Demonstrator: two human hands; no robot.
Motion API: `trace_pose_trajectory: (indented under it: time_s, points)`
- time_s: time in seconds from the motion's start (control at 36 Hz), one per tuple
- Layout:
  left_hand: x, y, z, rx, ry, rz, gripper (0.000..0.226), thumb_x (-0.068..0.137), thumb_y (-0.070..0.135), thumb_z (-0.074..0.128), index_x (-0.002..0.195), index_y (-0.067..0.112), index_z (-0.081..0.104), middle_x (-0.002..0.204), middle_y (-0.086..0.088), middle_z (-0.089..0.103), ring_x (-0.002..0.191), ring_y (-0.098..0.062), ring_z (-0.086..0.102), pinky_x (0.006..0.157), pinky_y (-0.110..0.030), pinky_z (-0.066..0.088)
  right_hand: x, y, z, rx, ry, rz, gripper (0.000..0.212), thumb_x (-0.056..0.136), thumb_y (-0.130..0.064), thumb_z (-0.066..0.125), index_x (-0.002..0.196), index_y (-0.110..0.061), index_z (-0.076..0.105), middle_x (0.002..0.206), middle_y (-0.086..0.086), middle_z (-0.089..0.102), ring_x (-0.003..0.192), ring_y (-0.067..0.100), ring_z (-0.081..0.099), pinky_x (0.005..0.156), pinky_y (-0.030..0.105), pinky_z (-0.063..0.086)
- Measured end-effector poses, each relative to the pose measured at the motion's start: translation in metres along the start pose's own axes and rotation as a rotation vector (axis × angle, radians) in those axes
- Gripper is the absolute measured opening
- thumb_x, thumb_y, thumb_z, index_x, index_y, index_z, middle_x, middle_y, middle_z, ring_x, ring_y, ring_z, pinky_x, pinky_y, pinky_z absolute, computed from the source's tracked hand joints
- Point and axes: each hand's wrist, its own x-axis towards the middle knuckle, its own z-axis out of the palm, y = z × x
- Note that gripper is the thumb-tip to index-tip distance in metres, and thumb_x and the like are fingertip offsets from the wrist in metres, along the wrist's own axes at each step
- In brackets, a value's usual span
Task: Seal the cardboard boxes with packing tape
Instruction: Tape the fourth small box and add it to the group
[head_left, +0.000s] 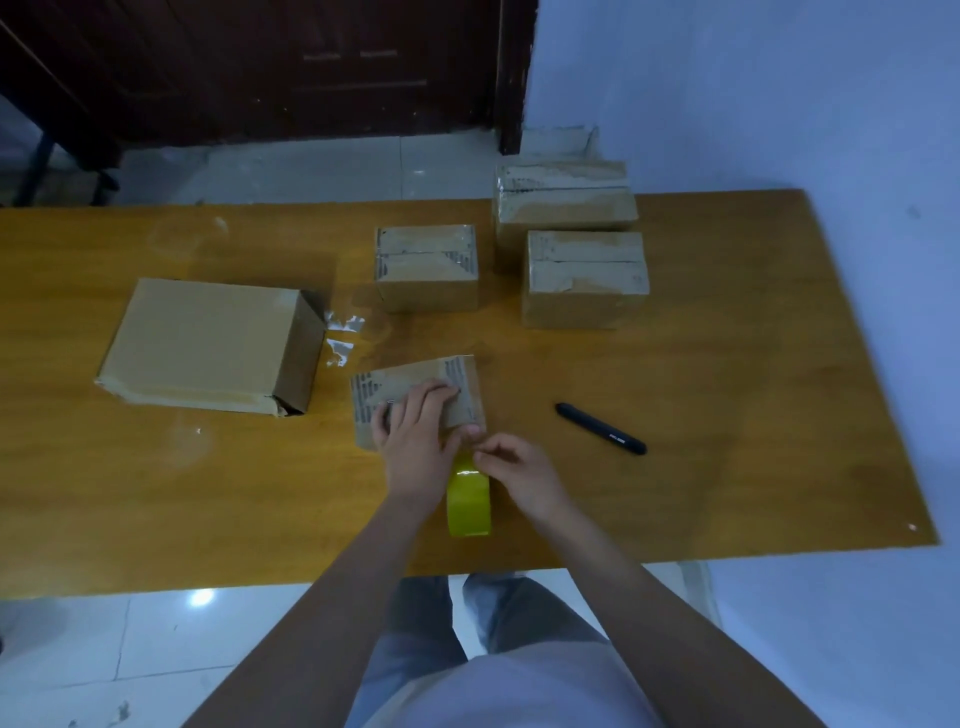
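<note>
Box in hand: small cardboard box (415, 397), centre of frame, lies flat on the worktop (727, 364).
Left hand: left hand (415, 441) lies on the box top, fingers straight and pressing; judged to steady the box and hold the flaps shut for taping.
Right hand: right hand (519, 478), just right of the left, fingertips pinched at the box's near right corner; probably holding the tape end, which is too thin to make out.
Tape: yellow tape roll (468, 496) stands on edge below the box, between the wrists, touching or nearly touching both.
Step (judgement): start of a strip, anchored at the near edge.
Other boxes: three closed boxes (584, 278) upper right; large flat box (208, 345) at left, right end open.
Loose items: clear tape scraps (340, 335) beside the large box; black marker (600, 428) right of centre.
Obstruction: none in the hands' way; the roll sits close against the forearms.
</note>
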Motion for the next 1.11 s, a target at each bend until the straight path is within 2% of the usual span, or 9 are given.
trace_pose_trajectory:
  time_s: [0.11, 0.22, 0.39, 0.47, 0.56, 0.78, 0.86, 0.97, 1.11]
  points:
    - [0.001, 0.0, 0.003, 0.027, 0.038, 0.028, 0.047, 0.084, 0.057, 0.047, 0.113, 0.023, 0.06, 0.12, 0.007, 0.058, 0.108, -0.013, 0.043, 0.101, -0.04, 0.02, -0.005, 0.005, -0.003, -0.066, 0.046, -0.018, 0.019, 0.088, -0.014, 0.062, 0.073, -0.024, 0.063, 0.082, -0.004, 0.064, 0.077, 0.004, 0.056, 0.074, 0.021, 0.041]
    - [-0.001, -0.005, 0.01, 0.143, 0.107, 0.118, 0.045, 0.086, 0.054, 0.049, 0.11, 0.018, 0.062, 0.116, 0.002, 0.063, 0.104, -0.017, 0.048, 0.098, -0.042, 0.026, -0.009, 0.008, -0.005, -0.011, 0.081, -0.04, 0.014, 0.088, -0.013, 0.063, 0.079, -0.022, 0.066, 0.099, -0.006, 0.067, 0.091, 0.0, 0.059, 0.082, 0.015, 0.044]
    - [0.002, -0.009, 0.01, 0.225, 0.136, 0.184, 0.046, 0.086, 0.053, 0.049, 0.112, 0.016, 0.059, 0.115, -0.001, 0.064, 0.103, -0.018, 0.048, 0.097, -0.044, 0.028, -0.018, 0.015, -0.001, -0.121, -0.04, -0.111, 0.006, 0.086, -0.008, 0.065, 0.085, -0.01, 0.071, 0.103, -0.002, 0.064, 0.099, 0.002, 0.058, 0.087, 0.015, 0.042]
    - [0.0, -0.017, 0.01, 0.27, 0.09, 0.247, 0.046, 0.082, 0.038, 0.063, 0.122, 0.017, 0.051, 0.122, -0.004, 0.062, 0.113, -0.02, 0.045, 0.099, -0.046, 0.026, -0.026, 0.022, -0.009, 0.049, 0.033, -0.066, 0.013, 0.087, -0.006, 0.064, 0.082, -0.016, 0.07, 0.099, -0.009, 0.068, 0.095, -0.001, 0.061, 0.082, 0.014, 0.045]
    - [-0.002, -0.021, 0.006, 0.295, -0.007, 0.242, 0.066, 0.07, 0.024, 0.08, 0.127, 0.017, 0.048, 0.126, -0.004, 0.06, 0.12, -0.02, 0.043, 0.1, -0.045, 0.027, -0.026, 0.024, -0.024, 0.171, 0.157, 0.001, 0.013, 0.086, -0.006, 0.064, 0.082, -0.016, 0.071, 0.098, -0.008, 0.071, 0.098, 0.007, 0.063, 0.088, 0.024, 0.047]
    - [-0.003, -0.029, -0.023, 0.112, -0.161, 0.197, 0.083, 0.06, 0.012, 0.083, 0.13, 0.024, 0.04, 0.128, -0.001, 0.057, 0.12, -0.018, 0.041, 0.103, -0.038, 0.021, -0.017, 0.011, -0.053, 0.138, 0.238, -0.081, 0.014, 0.086, -0.005, 0.063, 0.077, -0.013, 0.069, 0.1, -0.005, 0.069, 0.094, 0.003, 0.063, 0.084, 0.023, 0.046]
    - [0.003, -0.026, -0.037, 0.029, -0.202, 0.17, 0.058, 0.078, 0.049, 0.059, 0.13, 0.029, 0.041, 0.128, 0.004, 0.053, 0.119, -0.017, 0.042, 0.101, -0.037, 0.019, -0.013, 0.009, -0.053, 0.137, 0.227, -0.074, 0.011, 0.086, -0.006, 0.063, 0.079, -0.012, 0.068, 0.103, -0.003, 0.069, 0.098, 0.008, 0.062, 0.086, 0.025, 0.047]
    - [0.018, -0.004, -0.04, 0.095, -0.214, 0.072, 0.069, 0.086, 0.066, 0.02, 0.125, 0.022, 0.055, 0.123, 0.003, 0.055, 0.121, -0.022, 0.044, 0.103, -0.04, 0.017, -0.011, 0.01, -0.048, 0.121, 0.205, -0.064, 0.007, 0.087, -0.006, 0.062, 0.086, -0.006, 0.069, 0.103, -0.003, 0.068, 0.097, 0.007, 0.062, 0.086, 0.023, 0.046]
    - [0.044, 0.02, -0.032, 0.296, -0.265, -0.036, 0.037, 0.093, 0.044, 0.048, 0.115, 0.014, 0.049, 0.116, -0.004, 0.05, 0.117, -0.027, 0.039, 0.102, -0.041, 0.019, -0.011, 0.011, -0.041, 0.149, 0.187, -0.039, 0.007, 0.088, -0.007, 0.062, 0.084, -0.005, 0.068, 0.101, -0.005, 0.067, 0.093, 0.005, 0.062, 0.08, 0.021, 0.047]
